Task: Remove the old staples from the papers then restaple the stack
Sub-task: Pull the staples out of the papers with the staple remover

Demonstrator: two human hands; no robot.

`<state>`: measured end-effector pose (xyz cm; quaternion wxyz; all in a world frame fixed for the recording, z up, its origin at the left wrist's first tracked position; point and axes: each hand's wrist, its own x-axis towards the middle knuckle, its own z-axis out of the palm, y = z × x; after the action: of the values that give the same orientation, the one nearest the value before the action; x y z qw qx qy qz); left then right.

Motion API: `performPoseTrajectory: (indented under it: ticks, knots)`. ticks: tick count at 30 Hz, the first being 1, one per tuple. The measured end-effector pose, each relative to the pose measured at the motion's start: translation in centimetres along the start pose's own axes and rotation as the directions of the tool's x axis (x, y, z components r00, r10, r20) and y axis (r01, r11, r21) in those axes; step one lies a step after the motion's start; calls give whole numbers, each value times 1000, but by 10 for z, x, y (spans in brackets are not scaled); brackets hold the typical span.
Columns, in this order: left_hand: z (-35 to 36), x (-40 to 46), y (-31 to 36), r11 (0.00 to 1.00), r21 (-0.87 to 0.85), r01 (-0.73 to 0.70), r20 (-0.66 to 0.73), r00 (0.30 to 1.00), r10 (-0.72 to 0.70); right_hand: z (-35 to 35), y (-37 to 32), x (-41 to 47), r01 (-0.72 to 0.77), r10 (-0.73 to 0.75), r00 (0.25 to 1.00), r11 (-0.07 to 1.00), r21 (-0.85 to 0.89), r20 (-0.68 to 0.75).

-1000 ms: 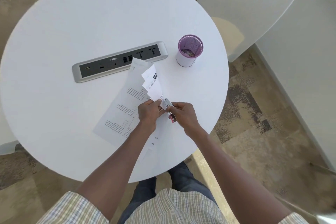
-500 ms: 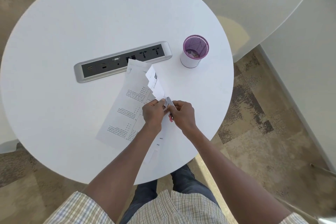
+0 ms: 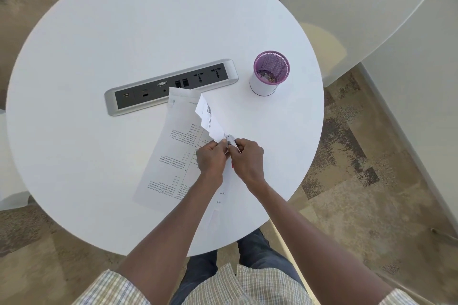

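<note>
A stack of printed papers (image 3: 173, 151) lies on the round white table (image 3: 99, 32), with its upper sheets folded up (image 3: 209, 119) at the corner by my hands. My left hand (image 3: 212, 157) pinches that lifted corner. My right hand (image 3: 249, 157) holds a small silver tool with a pink part (image 3: 231, 142), its tip pressed against the corner of the papers. Whether it is a staple remover or a stapler I cannot tell. The staples themselves are too small to see.
A purple mesh cup (image 3: 270, 72) with small items inside stands to the right. A silver power and socket strip (image 3: 171, 86) is set into the table behind the papers. A white chair (image 3: 347, 7) stands at the far right.
Both hands stay together at the paper corner. The folded-up sheets have shifted slightly; the view has moved a little.
</note>
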<state>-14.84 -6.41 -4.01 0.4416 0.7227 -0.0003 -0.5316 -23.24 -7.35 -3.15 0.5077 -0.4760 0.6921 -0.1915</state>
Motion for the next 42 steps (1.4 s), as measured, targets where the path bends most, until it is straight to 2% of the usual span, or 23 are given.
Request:
performPoseTrajectory:
  ticks: [5,14,17,22,26,30,33,34,36,39,42]
  knots:
    - [2,1,0,996,84,-7,-41,999,10,-2,-5,0,111,-109,994,979,-168,19]
    - [5,2,4,984,170,-47,-47,997,55,-4,-9,2,257,-249,966,867,-426,75]
    - [5,2,5,985,164,-44,-46,998,52,-7,-8,6,209,-200,978,931,-300,63]
    - [4,3,5,992,123,-5,-43,999,10,-16,-7,15,-58,54,994,997,41,99]
    - [2,4,5,994,113,9,-50,999,-4,-20,0,21,-268,221,960,907,325,174]
    - [1,4,4,992,124,4,-65,998,4,-19,2,22,-423,343,906,752,506,248]
    - [1,3,4,994,110,7,-59,998,0,-20,0,23,-476,375,879,657,585,294]
    - [1,3,4,995,103,8,-61,998,-1,-20,0,23,-474,374,880,662,581,292]
    - [1,3,4,995,98,5,-79,997,3,-20,1,23,-431,345,902,739,518,259]
    - [3,1,4,996,93,-5,-110,994,15,-19,1,20,-272,227,958,912,308,174]
    - [4,0,3,997,71,-15,-124,992,24,-16,0,17,-128,110,986,982,136,129]
